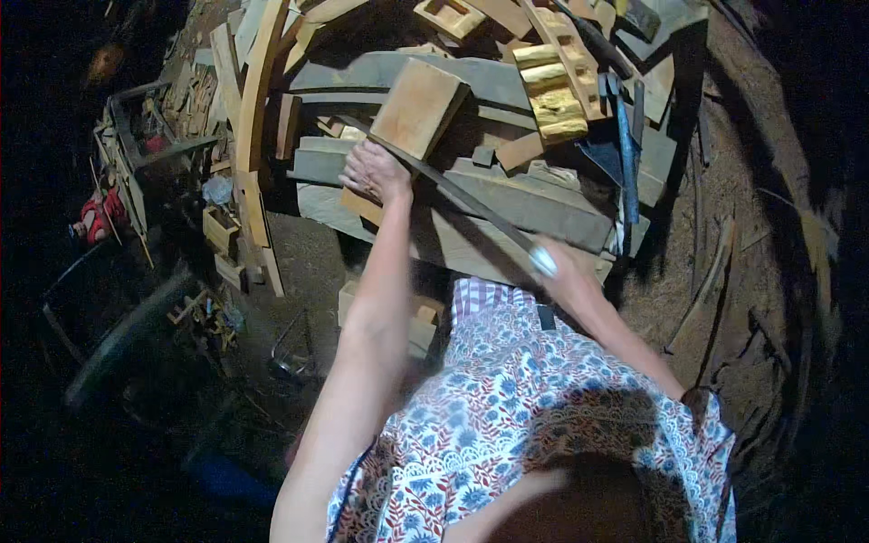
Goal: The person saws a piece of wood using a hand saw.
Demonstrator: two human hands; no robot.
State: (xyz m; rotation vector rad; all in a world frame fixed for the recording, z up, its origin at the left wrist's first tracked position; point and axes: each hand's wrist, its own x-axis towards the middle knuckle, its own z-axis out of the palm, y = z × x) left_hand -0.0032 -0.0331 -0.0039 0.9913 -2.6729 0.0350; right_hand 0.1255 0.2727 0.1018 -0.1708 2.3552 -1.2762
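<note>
Planks (552, 210), right hand (563, 273) gripping dark bar (472, 202)

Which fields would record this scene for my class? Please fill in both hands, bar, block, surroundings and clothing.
Left hand: at the near end of the block; grip partly hidden
Right hand: closed on the near end of the bar; slightly blurred
Bar: long, dark, slanting past the block's near edge
Block: pale wood, among grey boards
Farther right: yellow piece, blue tool
Clothing: floral top
</note>
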